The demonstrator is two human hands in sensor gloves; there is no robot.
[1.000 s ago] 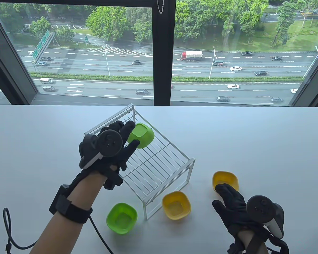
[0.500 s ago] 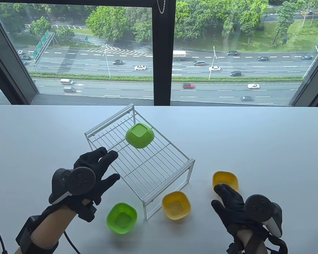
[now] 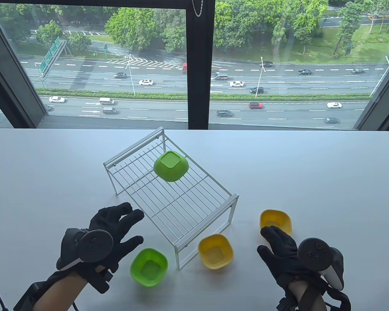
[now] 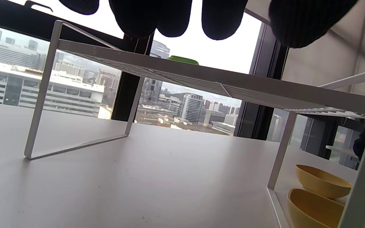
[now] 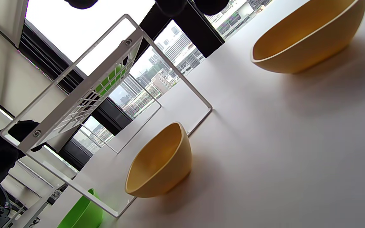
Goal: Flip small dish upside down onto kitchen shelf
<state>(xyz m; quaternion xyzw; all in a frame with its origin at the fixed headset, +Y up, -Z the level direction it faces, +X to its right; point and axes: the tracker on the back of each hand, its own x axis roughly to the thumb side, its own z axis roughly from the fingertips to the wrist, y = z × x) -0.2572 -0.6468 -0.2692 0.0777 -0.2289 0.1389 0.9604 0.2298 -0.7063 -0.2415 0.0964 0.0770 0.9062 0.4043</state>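
Note:
A green small dish point(image 3: 170, 165) lies upside down on the far part of the white wire kitchen shelf point(image 3: 194, 207); its top also shows in the left wrist view point(image 4: 182, 60). A second green dish point(image 3: 148, 267) stands upright on the table by the shelf's near leg. Two yellow dishes point(image 3: 215, 251) point(image 3: 276, 221) stand upright to the right. My left hand point(image 3: 116, 226) hovers open and empty, fingers spread, left of the shelf and above the upright green dish. My right hand point(image 3: 274, 241) is open and empty just in front of the far yellow dish.
The white table point(image 3: 327, 181) runs back to a large window. The shelf stands on thin frame legs point(image 4: 40, 95) with open room beneath. In the right wrist view the yellow dishes point(image 5: 160, 161) point(image 5: 306, 41) stand near the shelf's leg.
My left hand let go of the green dish on the shelf and drew back towards me and down to the left. The dish stays upside down on the shelf. The right hand barely moved.

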